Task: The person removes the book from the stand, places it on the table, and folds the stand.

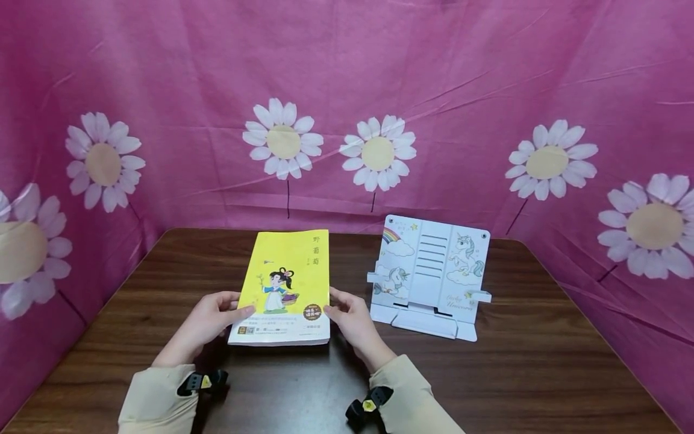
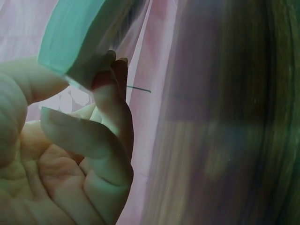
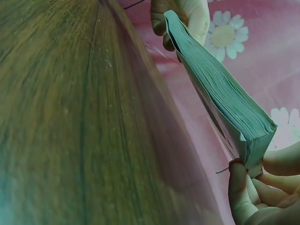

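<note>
A yellow paperback book (image 1: 290,253) with a cartoon girl on its cover is held tilted, front cover up. My left hand (image 1: 208,316) pinches its left edge, thumb on the cover and fingers underneath. At the opposite edge, my right hand (image 1: 353,322) grips the lower right side with the thumb on top. Seen from the right wrist, the book's page edges (image 3: 220,89) stretch between both hands, raised over the table. The left wrist view shows one corner of the book (image 2: 70,42) between thumb and fingertips.
A white metal book stand (image 1: 431,271) with unicorn drawings stands to the right of the book, its lower ledge and side clips folded out. Underneath is a dark wooden table (image 1: 542,361). Behind it hangs a pink cloth (image 1: 336,60) printed with daisies.
</note>
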The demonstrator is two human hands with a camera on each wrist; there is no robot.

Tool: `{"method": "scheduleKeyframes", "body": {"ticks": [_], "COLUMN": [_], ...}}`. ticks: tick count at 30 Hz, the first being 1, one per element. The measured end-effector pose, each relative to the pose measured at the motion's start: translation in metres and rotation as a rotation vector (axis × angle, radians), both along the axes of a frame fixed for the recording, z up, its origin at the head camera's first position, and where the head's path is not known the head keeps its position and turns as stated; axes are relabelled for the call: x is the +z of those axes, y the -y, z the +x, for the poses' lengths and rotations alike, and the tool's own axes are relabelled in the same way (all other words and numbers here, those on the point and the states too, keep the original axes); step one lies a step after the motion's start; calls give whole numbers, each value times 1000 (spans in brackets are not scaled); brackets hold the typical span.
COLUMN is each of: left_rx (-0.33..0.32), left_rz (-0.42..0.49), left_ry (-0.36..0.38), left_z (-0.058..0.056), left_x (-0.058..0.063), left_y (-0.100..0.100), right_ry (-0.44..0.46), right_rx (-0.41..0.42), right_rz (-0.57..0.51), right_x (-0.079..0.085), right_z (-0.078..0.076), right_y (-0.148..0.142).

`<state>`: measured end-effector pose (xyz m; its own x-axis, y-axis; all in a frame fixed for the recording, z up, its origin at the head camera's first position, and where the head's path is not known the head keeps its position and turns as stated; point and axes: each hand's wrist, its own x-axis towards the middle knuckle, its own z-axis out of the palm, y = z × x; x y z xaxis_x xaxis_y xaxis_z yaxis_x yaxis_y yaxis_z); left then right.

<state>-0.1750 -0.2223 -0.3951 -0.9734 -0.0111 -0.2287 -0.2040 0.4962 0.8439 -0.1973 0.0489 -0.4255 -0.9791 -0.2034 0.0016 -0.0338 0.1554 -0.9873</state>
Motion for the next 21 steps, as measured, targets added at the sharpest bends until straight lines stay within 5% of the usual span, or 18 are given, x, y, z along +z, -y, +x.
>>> {"method": "scheduleKeyframes", "body": {"ticks": [21], "left_rx": [38], "left_rz": [-51], "left_ry": [41], "left_z": [2], "left_x": [1], "left_y": [24], "right_ry": [10], "right_rx": [10], "right_rz": [-44], "right_x": [2], "right_z": [0], "right_y": [24]}}
